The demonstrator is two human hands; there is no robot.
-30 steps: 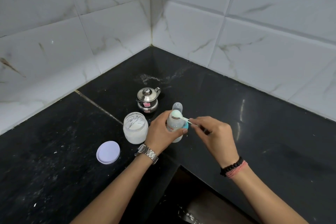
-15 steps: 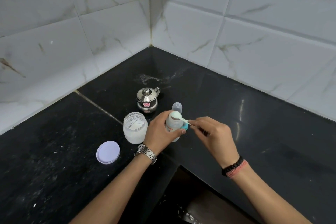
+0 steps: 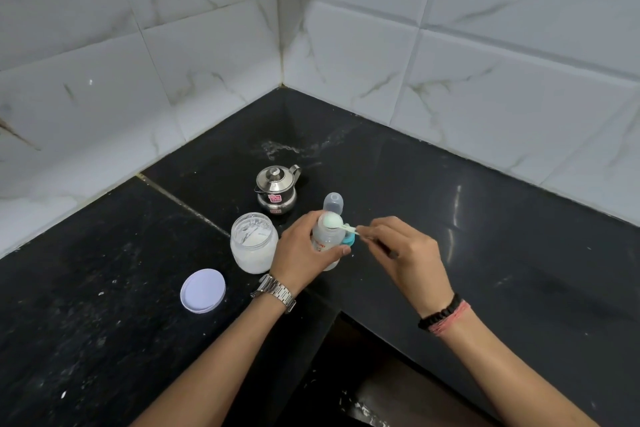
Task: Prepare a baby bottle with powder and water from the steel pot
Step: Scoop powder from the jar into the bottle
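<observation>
On counter [image 3: 519, 270]: one bottle [image 3: 325, 241], one jar [image 3: 254, 242].

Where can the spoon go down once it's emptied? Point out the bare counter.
Bare counter lies right of the right hand, out to the tiled wall. Another patch sits left of the lid. It is crowded around the bottle gripped by the left hand: the powder jar, steel pot and bottle cap stand close together.

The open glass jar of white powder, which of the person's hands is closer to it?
Left. The left hand, gripping the clear baby bottle, sits right beside the open glass jar of white powder; the right hand, pinching the small scoop, is beyond the bottle.
</observation>
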